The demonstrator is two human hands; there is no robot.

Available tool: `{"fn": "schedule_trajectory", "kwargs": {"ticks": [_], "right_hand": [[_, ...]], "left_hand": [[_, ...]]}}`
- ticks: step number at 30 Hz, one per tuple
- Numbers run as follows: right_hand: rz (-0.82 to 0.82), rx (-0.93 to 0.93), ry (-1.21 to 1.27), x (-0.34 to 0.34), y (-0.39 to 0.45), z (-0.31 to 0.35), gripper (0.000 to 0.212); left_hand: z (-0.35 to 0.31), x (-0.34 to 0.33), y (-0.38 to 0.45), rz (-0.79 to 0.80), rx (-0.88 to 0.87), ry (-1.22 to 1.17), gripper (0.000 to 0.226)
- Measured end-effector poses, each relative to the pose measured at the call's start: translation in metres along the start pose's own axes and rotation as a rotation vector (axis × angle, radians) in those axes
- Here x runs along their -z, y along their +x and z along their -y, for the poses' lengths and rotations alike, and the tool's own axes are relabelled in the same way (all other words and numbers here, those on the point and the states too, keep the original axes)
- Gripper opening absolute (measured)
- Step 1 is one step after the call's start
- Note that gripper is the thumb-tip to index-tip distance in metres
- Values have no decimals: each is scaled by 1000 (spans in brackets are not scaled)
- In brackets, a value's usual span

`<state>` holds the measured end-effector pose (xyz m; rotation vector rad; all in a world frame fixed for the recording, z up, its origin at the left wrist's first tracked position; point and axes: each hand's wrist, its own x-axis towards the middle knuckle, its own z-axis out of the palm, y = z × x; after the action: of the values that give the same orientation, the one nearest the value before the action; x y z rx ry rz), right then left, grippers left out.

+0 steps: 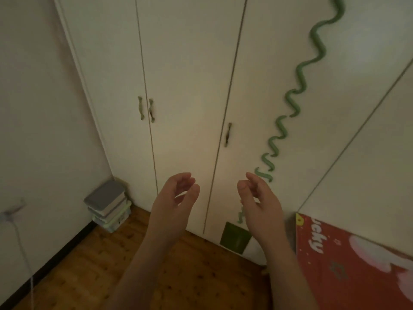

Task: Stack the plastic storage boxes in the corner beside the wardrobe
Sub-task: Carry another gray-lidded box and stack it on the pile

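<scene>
A stack of plastic storage boxes point(108, 205) stands on the wooden floor in the corner between the left wall and the white wardrobe point(187, 86). The top box has a grey lid; the lower ones have pale green rims. My left hand point(176, 198) and my right hand point(259, 198) are raised in front of the wardrobe doors, palms facing each other, fingers loosely curled. Neither hand holds anything. Both are well to the right of the stack and apart from it.
A wavy green decoration point(297, 92) runs down the wardrobe front above a dark green pot point(234, 238). A red patterned sheet or box point(348, 265) leans at the lower right. A thin cord point(22, 247) hangs along the left wall. Wooden floor point(100, 269) lies below.
</scene>
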<state>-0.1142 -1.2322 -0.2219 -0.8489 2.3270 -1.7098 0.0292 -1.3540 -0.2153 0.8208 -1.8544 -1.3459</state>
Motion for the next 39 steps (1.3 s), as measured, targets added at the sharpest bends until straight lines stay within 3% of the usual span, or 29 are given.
{"fn": "schedule_trajectory", "kwargs": {"ticks": [5,11,30,39], "right_hand": [[-115,-84,5,78,-58,-17,43],[-362,-163,-46,162,-138,-26,43],[-954,-413,-233,340,-394,-48,55],[-1125,-476,-216,481,-489,-79,52]], "left_hand": [[-14,-45,-50,130,-20,15,31],[-42,-109,-104,390,-84,-5,28],[-114,-252,-333,1076,-175,-139,28],[-160,-363,-476,1242,-246,-163,33]]}}
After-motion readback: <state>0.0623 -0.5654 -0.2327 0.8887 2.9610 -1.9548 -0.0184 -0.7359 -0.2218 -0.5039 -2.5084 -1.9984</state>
